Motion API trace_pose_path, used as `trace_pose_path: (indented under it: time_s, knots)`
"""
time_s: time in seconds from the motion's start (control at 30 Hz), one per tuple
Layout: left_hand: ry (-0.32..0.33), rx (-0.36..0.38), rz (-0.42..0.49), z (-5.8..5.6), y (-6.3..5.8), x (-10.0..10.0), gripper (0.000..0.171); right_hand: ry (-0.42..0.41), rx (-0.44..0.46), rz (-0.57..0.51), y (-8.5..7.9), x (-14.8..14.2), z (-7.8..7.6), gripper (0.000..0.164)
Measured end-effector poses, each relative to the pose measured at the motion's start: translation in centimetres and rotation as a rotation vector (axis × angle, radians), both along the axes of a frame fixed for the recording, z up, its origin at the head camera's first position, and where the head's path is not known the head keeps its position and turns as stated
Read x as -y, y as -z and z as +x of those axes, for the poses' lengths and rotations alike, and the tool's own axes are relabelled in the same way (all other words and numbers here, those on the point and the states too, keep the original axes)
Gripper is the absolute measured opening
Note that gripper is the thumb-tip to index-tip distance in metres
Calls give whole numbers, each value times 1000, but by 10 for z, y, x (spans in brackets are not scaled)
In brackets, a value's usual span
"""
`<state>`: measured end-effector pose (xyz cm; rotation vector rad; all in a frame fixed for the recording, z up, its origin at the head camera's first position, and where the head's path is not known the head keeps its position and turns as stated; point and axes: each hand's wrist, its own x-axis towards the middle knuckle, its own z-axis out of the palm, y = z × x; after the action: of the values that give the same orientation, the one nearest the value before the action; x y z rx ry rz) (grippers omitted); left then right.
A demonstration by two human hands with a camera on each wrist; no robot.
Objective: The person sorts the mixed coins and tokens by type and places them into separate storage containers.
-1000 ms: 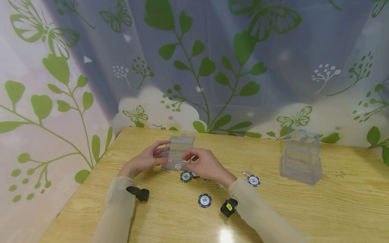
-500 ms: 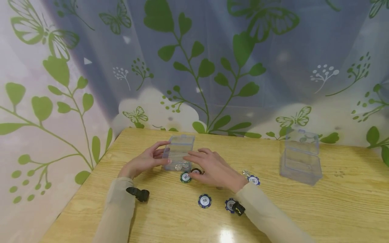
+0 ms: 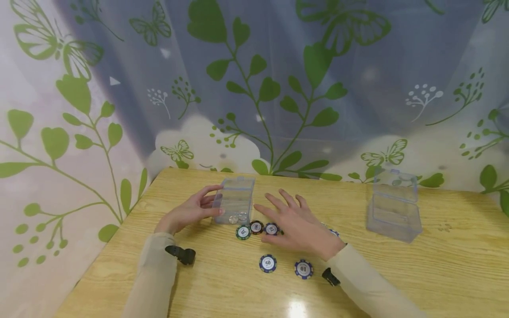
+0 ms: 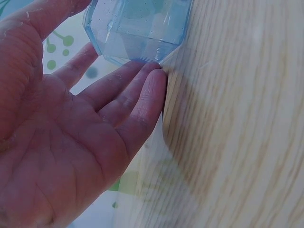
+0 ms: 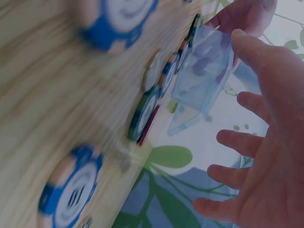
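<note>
My left hand (image 3: 188,212) holds the left side of a clear plastic box (image 3: 234,201) with its lid up, thumb at the front and fingers along the side. Silver coins (image 3: 233,219) lie in the front of this box. My right hand (image 3: 296,225) hovers to the right of it, fingers spread, holding nothing. Near the box's front lie a green poker chip (image 3: 243,232), a black chip (image 3: 256,227) and a blue chip (image 3: 272,229). In the right wrist view a green chip (image 5: 144,113) and a silver coin (image 5: 152,70) lie below the spread fingers.
A second clear box (image 3: 393,216) stands at the right with its lid raised. Closer in on the wooden table (image 3: 222,282) lie a blue 50 chip (image 3: 268,263) and a blue 10 chip (image 3: 304,269). A patterned curtain (image 3: 294,101) hangs behind the table.
My right hand has drawn back rightward from the left box, its pinched fingers now spread. Chips formerly covered by the hand and wrist show. My left hand stays on the box.
</note>
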<state>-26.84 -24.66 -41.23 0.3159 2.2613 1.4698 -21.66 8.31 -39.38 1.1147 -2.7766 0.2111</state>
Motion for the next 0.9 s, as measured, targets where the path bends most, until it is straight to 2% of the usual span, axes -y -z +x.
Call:
trace_pose_path:
  time_s: [0.37,0.67,0.9]
  knots:
    - [-1,-7,-1,0,0,0,84,27,-58,-26,3,-28,2,71]
    - [-3,1,-4,0,-1,0,84,101,-8,-65,2,-52,4,71]
    - [-4,2,-7,0,-1,0,84,127,-19,-79,4,-69,3,70]
